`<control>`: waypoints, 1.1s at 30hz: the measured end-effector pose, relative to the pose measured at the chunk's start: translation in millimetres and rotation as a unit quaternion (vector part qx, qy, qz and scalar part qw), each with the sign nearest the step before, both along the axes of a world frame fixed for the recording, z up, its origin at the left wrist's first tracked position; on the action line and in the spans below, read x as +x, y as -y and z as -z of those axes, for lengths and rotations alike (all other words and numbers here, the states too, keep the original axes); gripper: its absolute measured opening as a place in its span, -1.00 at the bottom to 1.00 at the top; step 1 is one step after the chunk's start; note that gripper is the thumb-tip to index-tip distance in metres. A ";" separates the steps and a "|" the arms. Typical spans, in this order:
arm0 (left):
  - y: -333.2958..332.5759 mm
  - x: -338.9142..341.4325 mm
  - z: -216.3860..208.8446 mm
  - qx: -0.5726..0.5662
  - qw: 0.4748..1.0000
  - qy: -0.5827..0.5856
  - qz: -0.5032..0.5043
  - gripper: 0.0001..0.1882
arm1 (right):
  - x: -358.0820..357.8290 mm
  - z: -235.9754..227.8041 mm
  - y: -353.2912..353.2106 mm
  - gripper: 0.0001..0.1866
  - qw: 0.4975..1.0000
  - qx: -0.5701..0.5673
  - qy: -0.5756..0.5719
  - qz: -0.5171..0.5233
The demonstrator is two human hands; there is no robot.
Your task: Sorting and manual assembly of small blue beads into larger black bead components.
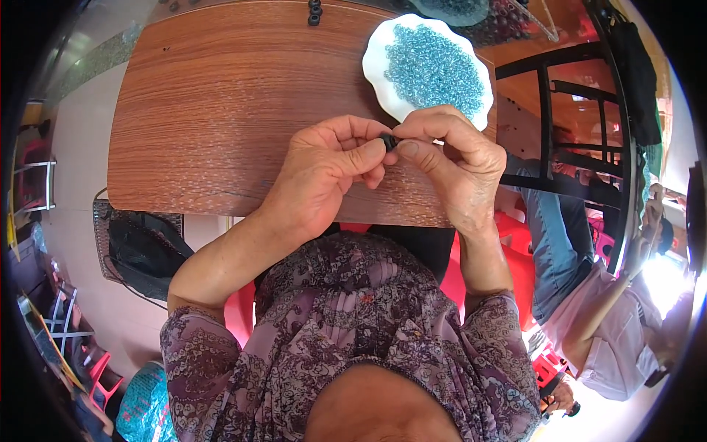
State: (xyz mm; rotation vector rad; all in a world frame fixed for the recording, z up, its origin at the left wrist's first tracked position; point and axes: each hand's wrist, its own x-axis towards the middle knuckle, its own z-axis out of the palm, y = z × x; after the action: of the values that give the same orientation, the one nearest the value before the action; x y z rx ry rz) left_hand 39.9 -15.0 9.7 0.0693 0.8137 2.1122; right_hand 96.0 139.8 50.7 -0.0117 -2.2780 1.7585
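Observation:
My left hand (324, 158) and my right hand (460, 155) meet above the near right part of the wooden table (184, 118). Between the fingertips of both is a small black rounded part (388, 141), pinched from the left by my left thumb and fingers. At its right end, my right thumb and forefinger close on it. The fingers cover much of the part, so its exact kind does not show. Just beyond my right hand stands a white scalloped plate (374, 62) heaped with small, clear light-blue pieces (434, 66) that look like beads.
A short row of black ring-like parts (314, 12) lies at the table's far edge. Farther right at the back is a clear dish (453, 9) of bluish pieces. A black metal frame (545, 118) and a seated person (604, 331) are to the right. A black bag (147, 247) sits below left.

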 end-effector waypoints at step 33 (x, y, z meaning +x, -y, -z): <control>4.2 -1.1 -4.7 -0.084 0.993 -0.064 -0.049 -0.82 | -3.6 19.7 12.2 -0.71 0.986 0.136 -0.095 0.012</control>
State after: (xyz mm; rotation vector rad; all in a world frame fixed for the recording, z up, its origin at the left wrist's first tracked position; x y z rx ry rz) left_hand 38.8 -19.2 14.4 0.0760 1.0881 2.1394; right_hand 92.3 127.6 31.0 0.1717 -2.3428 1.3588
